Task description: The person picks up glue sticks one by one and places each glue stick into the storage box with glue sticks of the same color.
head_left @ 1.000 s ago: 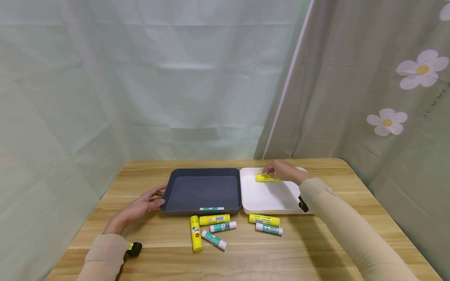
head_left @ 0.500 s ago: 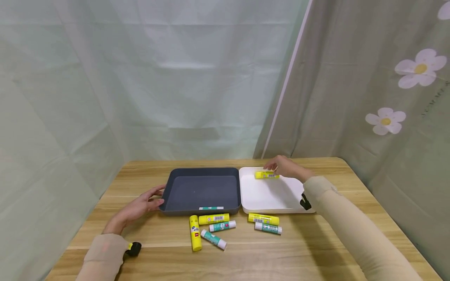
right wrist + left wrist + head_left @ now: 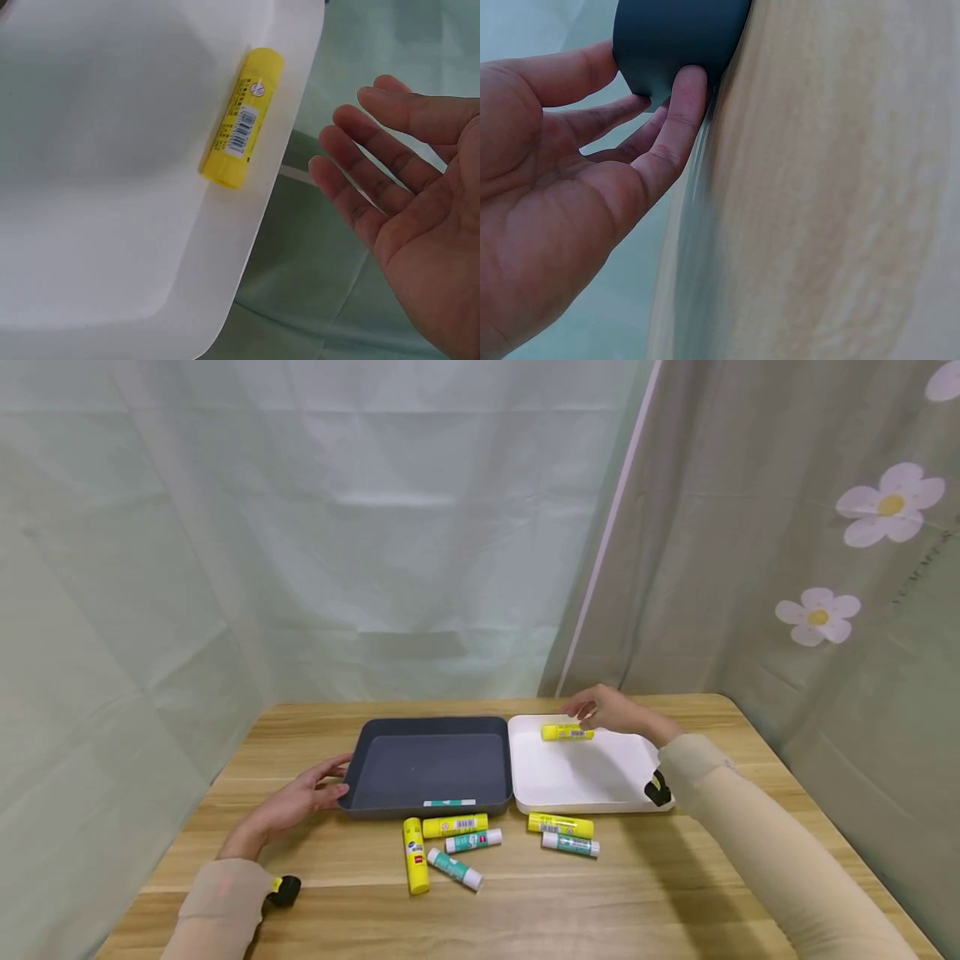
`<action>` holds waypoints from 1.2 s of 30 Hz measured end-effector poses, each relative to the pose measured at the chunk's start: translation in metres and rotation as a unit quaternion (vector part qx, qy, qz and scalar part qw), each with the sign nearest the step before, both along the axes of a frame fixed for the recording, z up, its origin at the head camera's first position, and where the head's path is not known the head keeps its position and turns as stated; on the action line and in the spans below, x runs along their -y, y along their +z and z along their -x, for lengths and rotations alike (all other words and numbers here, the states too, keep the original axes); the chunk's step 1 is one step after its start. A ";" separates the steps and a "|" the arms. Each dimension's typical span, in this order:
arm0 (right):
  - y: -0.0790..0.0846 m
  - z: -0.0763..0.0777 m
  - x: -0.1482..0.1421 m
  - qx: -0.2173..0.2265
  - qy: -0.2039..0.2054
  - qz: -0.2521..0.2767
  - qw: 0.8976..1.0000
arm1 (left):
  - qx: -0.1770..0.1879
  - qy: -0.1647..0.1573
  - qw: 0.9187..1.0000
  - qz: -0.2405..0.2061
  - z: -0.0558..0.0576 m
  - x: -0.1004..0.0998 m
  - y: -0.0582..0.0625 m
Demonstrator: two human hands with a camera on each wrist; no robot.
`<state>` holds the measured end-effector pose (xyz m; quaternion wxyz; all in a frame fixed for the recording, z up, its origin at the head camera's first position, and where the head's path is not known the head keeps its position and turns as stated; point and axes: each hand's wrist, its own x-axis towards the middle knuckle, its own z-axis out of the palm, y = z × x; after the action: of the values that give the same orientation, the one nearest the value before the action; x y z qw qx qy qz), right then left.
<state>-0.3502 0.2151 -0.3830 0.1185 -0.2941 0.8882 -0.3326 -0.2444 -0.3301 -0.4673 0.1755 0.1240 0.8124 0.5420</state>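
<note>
A yellow glue stick [image 3: 242, 118] lies against the back wall inside the white tray [image 3: 600, 772]. My right hand [image 3: 611, 708] hovers above and beside it; in the right wrist view the fingers are loosely spread and a gap separates them from the stick. At the left side of the dark grey tray [image 3: 427, 764], my left hand [image 3: 296, 797] touches the outer wall. In the left wrist view its thumb and fingertips [image 3: 688, 84] rest against the tray's corner, without curling round it. The dark tray has a teal-and-white glue stick [image 3: 450, 803] by its front wall, partly hidden.
On the wooden table [image 3: 555, 910], in front of the trays, lie yellow glue sticks [image 3: 416, 856] and teal-and-white glue sticks [image 3: 455, 869]. Another yellow one [image 3: 560, 825] lies before the white tray. The trays stand side by side. Curtains [image 3: 420, 568] hang behind the table.
The yellow glue stick has gone from my right hand's grip to lying in the white tray. That hand has let go and drawn slightly up and to the right. The left hand stays in place.
</note>
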 end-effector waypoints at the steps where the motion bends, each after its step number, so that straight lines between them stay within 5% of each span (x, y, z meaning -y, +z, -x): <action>1: 0.001 -0.001 0.000 0.003 0.002 0.002 1.000 | 0.000 0.000 1.000 0.000 0.000 0.000 0.000; 36: 0.031 -0.058 0.004 0.016 0.074 -0.026 0.997 | -0.001 -0.004 1.000 -0.002 0.000 -0.001 0.001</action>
<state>-0.2922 0.2106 -0.3522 0.1647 -0.3508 0.8702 -0.3044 -0.2442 -0.3290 -0.4659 0.1763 0.1278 0.8113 0.5426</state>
